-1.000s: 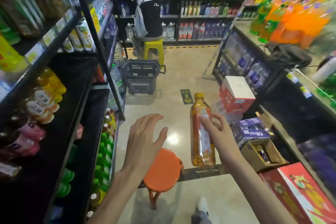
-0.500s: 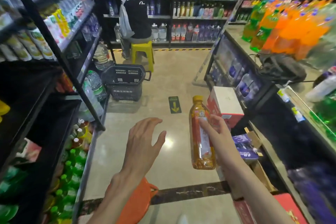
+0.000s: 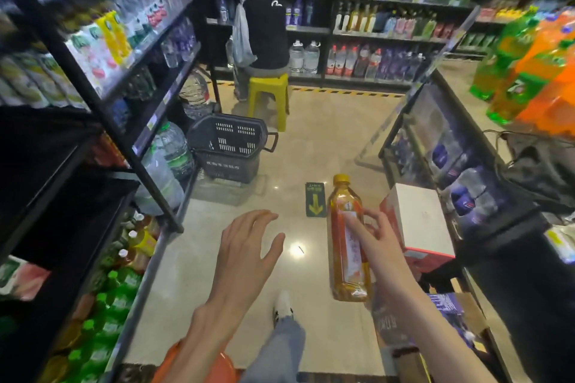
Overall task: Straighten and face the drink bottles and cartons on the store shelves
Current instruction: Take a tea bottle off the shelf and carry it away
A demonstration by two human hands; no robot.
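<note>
Two bare hands are seen above the shop aisle floor (image 3: 326, 140), with the amber drink bottle (image 3: 348, 246) taken as the landmark. The bottle, capped in yellow and wrapped in a red and white label, is held upright in mid-air, clear of every shelf, by the right hand (image 3: 378, 238); its fingers (image 3: 353, 224) are curled across the label from the bottle's right. The left hand (image 3: 245, 253) is held to the left of the bottle, apart from it, palm down with fingers spread and relaxed, and nothing is gripped in it. Beyond the bottle and to its left, a dark shopping basket (image 3: 230, 146) is set on the floor; further beyond, a yellow stool (image 3: 269, 93) is occupied by a seated person in dark clothing (image 3: 267, 28). Just behind the bottle a green floor sticker with a yellow arrow (image 3: 315, 199) is visible. To the bottle's right a red and white carton (image 3: 417, 221) is seen. Far to its left, black shelving (image 3: 102, 109) is stocked with blurred bottles, large water jugs (image 3: 165, 171) at its foot. Below the left forearm an orange stool (image 3: 224, 367) is partly shown, beside a leg in blue jeans (image 3: 280, 348).
</note>
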